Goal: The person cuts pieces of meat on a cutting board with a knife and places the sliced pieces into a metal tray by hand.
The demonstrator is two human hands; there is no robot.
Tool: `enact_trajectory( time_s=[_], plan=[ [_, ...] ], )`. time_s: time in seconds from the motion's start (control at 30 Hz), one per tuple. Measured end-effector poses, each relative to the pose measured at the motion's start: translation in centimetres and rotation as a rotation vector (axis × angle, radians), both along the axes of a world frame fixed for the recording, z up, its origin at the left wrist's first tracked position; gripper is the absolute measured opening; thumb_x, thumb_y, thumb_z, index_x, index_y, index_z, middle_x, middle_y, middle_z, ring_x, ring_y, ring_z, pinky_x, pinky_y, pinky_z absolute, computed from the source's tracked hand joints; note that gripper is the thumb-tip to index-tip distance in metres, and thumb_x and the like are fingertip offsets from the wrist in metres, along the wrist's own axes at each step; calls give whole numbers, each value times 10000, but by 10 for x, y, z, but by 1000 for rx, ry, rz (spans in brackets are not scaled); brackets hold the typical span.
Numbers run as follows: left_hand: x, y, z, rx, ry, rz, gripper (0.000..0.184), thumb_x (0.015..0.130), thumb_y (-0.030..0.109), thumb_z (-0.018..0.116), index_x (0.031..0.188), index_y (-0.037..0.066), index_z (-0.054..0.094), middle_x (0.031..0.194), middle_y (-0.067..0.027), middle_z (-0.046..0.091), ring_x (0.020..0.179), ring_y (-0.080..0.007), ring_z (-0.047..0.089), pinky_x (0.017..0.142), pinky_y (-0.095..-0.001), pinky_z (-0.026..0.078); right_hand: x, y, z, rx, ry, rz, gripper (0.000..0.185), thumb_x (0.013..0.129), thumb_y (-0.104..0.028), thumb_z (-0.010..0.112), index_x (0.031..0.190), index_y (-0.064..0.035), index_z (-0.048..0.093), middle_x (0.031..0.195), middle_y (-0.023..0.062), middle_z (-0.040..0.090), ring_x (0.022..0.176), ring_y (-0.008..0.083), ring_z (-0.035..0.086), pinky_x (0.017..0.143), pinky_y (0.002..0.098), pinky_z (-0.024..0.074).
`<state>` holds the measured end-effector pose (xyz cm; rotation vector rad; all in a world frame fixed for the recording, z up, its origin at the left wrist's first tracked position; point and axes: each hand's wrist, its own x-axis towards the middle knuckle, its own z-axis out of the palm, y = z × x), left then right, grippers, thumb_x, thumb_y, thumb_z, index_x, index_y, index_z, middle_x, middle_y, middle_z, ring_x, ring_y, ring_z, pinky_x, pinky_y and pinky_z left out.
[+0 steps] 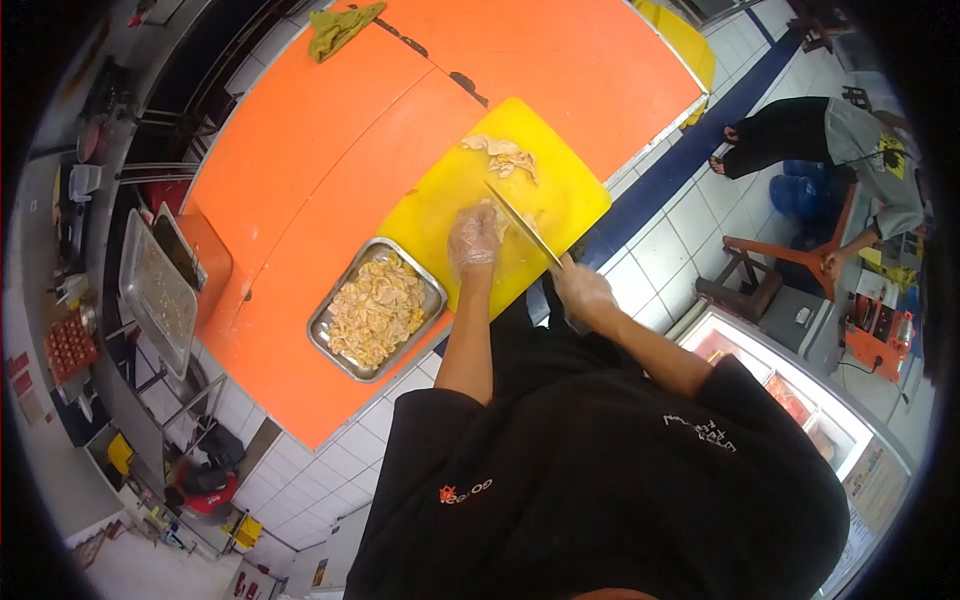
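Note:
My right hand (585, 290), in a clear plastic glove, is wrapped round the handle of a knife (524, 224). Its long blade slants across a yellow cutting board (565, 170). My left hand (473, 240), gloved too, is closed on the board beside the blade, fingers curled on a piece of pale raw meat (501, 228) that they partly hide. Farther up the board lies a small heap of pale, floppy meat pieces (505, 155). Left of the board, a metal tray (318, 330) holds many cut yellowish pieces (375, 305).
The orange table (300, 190) carries board and tray; a green cloth (342, 30) lies at its far edge. A lit display freezer (800, 375) stands at my right. Another person (860, 140) is at the right, and one in red (205, 490) at lower left. Egg trays (70, 350) sit far left.

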<state>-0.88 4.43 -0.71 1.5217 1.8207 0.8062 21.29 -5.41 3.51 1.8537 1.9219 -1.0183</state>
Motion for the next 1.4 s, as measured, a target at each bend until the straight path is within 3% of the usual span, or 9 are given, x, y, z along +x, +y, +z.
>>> enact_trajectory(
  time_s=[0.17,0.3,0.37,0.47,0.57,0.63,1.07,1.13,1.4],
  plan=[
    [4,2,14,-141,-63,160,292,981,244,719,1218,74,732,1092,-209,761,1002,-408,734,899,-480,577,8,-10,13,-141,7,-68,407,1138,-411,447,1252,-45,584,1015,236,774,966,435,757,821,560,587],
    [4,0,-8,-5,68,15,306,964,262,745,1205,77,711,1075,-228,732,1004,-429,712,887,-500,568,-30,74,-46,687,37,295,332,1118,-320,492,1232,-53,654,1034,267,758,968,394,764,855,547,596],
    [2,-6,2,-12,130,-17,287,951,258,765,1160,69,709,1063,-225,722,1000,-434,704,879,-502,564,-59,150,15,138,70,-7,372,1092,-257,547,1399,-53,599,1178,259,701,980,421,731,873,536,595],
    [2,-7,26,-53,80,-14,268,910,224,809,1069,51,680,1045,-227,704,1013,-440,688,884,-514,553,-45,158,31,600,206,166,323,1115,-291,541,1286,-28,616,1049,275,738,941,435,732,861,553,583],
    [1,-8,44,198,293,4,256,933,197,826,985,30,638,1002,-205,731,874,-347,718,783,-472,562,-29,114,68,408,181,-118,320,1127,-326,544,1257,-50,638,958,267,740,943,443,730,856,561,575],
    [-1,-9,63,-251,-353,189,251,1024,194,771,1004,16,596,924,-172,728,747,-224,708,668,-392,553,-7,58,52,503,215,-6,282,1094,-278,583,1301,-103,658,963,229,735,935,407,742,834,558,586],
    [18,1,53,-327,-823,490,269,1065,224,712,1018,10,555,914,-162,692,813,-204,708,723,-384,584,5,7,59,153,137,-408,392,1156,-434,441,1148,-77,604,929,248,737,935,486,709,815,595,535],
    [9,-13,25,-390,-185,324,253,1018,208,736,1000,12,577,913,-173,680,823,-312,697,781,-449,565,0,3,58,161,186,-313,373,1156,-417,450,1142,-77,605,925,255,735,920,493,708,788,603,538],
    [-8,-31,61,24,298,-23,201,975,163,706,1102,9,680,956,-240,704,935,-443,695,869,-528,548,-4,6,49,92,20,-261,353,1148,-397,469,1148,-70,603,918,256,739,901,507,707,780,613,545]
  ],
)
